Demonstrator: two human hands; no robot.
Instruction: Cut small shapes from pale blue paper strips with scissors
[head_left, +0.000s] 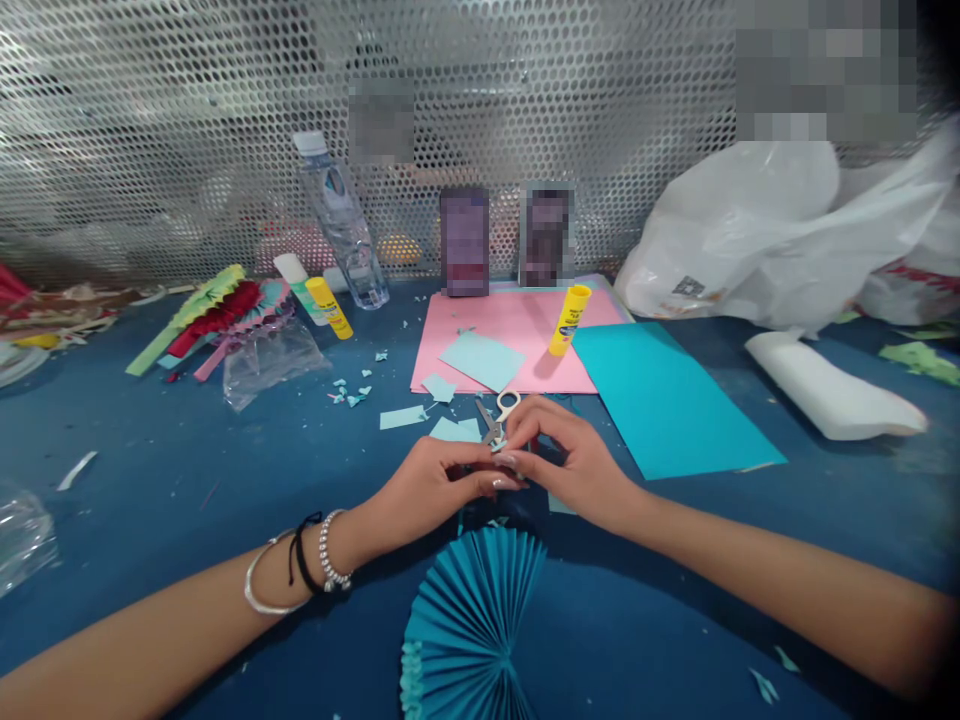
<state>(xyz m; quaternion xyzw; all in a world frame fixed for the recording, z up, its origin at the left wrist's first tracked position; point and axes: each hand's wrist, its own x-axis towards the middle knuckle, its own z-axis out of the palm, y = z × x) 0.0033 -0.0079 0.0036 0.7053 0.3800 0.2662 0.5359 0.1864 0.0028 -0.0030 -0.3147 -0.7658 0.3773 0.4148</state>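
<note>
My left hand [450, 478] and my right hand [564, 455] meet above the table, fingertips pinched together. A small piece of pale blue paper [498, 448] shows at their fingertips; the fingers hide most of it. Just beyond lie scissors [508, 403] with white handles, partly covered by my right hand. Pale blue paper scraps [403, 417] are scattered to the left of them. Nearer to me, a pleated teal paper fan [480, 600] lies spread, with a ruffled light blue edge [411, 680] on its left side.
Behind my hands lie pink sheets [510, 320], a pale blue rectangle [481, 360] and a teal sheet [667, 400]. An upright yellow glue stick [570, 320] stands there. Two phones [465, 243] lean at the mesh. Colourful folded fans [217, 315], a bottle [341, 220] and white bags [735, 230] flank them.
</note>
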